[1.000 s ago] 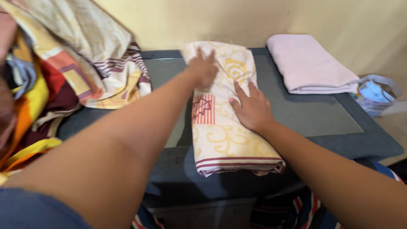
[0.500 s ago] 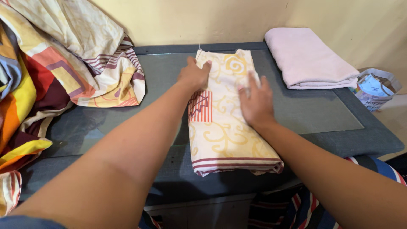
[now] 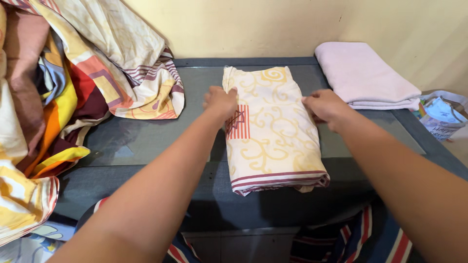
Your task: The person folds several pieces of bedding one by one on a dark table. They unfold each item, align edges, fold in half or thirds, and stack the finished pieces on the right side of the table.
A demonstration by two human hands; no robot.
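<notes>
Dark blue-grey table point(image 3: 146, 141) with a glass-like top is sitting against a yellow wall point(image 3: 253, 24), and we're standing right at its near edge. Closest to us, the folded sheet point(image 3: 273, 131), cream with yellow swirls and maroon stripes, is lying lengthwise in the middle, its striped end hanging slightly past the glass. We're gripping it on both sides about halfway up: our left hand point(image 3: 220, 101) is curled on the left edge with fingers pinching the fabric, and our right hand point(image 3: 325, 106) is closed on the right edge, fingers tucked so we can't really see the grip. Off to the left, a rumpled patterned bedsheet pile point(image 3: 73, 87) is spilling onto the table. Further back right, a folded lilac towel point(image 3: 363, 73) is resting by the wall.
</notes>
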